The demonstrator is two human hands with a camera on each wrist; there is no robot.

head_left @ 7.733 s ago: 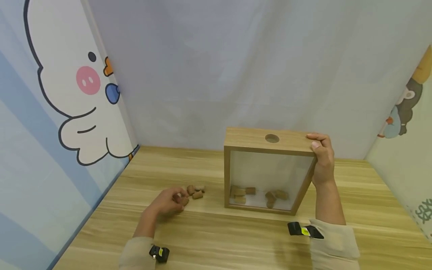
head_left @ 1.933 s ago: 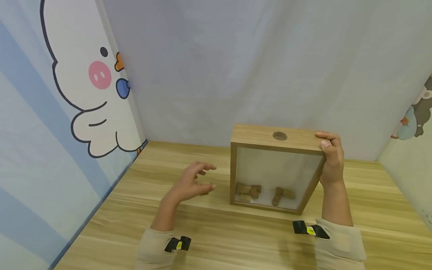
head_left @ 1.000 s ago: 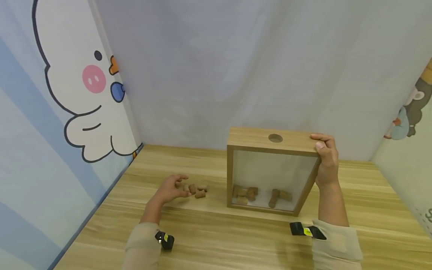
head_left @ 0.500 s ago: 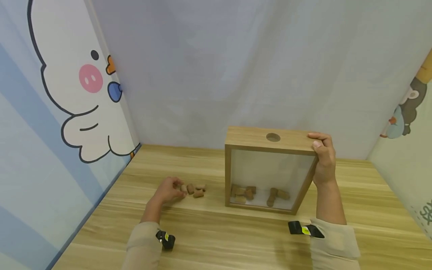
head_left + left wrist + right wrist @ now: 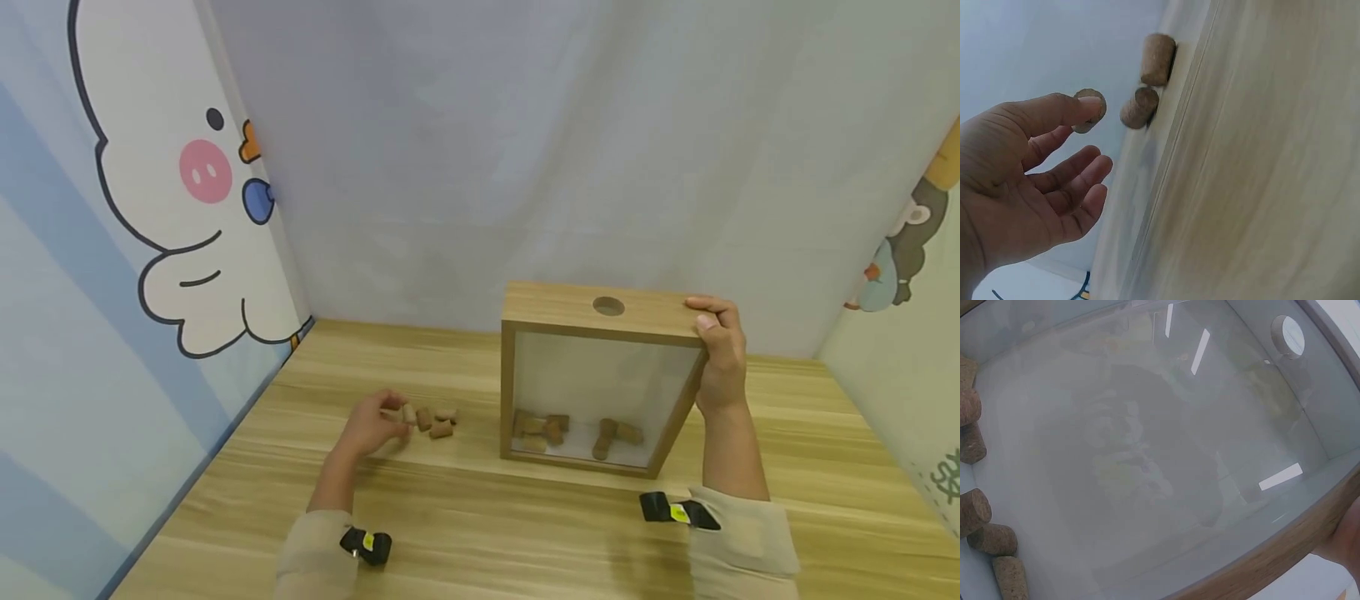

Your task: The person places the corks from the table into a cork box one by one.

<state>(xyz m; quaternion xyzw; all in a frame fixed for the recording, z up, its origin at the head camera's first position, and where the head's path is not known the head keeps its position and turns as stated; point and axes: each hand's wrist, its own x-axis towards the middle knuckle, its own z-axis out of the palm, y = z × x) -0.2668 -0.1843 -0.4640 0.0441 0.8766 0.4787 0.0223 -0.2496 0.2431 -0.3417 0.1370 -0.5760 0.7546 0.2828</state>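
Head: high, gazing far, down over the table
Left wrist: close, tilted, loose corks ahead
Right wrist: tight on the box, shared with head

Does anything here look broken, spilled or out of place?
Nothing stands out. The right hand holds the upright box, which shows no visible damage. The left hand pinches a cork; loose corks lie together on the table beside the box.

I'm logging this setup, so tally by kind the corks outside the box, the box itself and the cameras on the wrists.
Cork stoppers outside the box: 4, one of them pinched in the left hand
Wood-framed box: 1
Wrist cameras: 2
Total: 7
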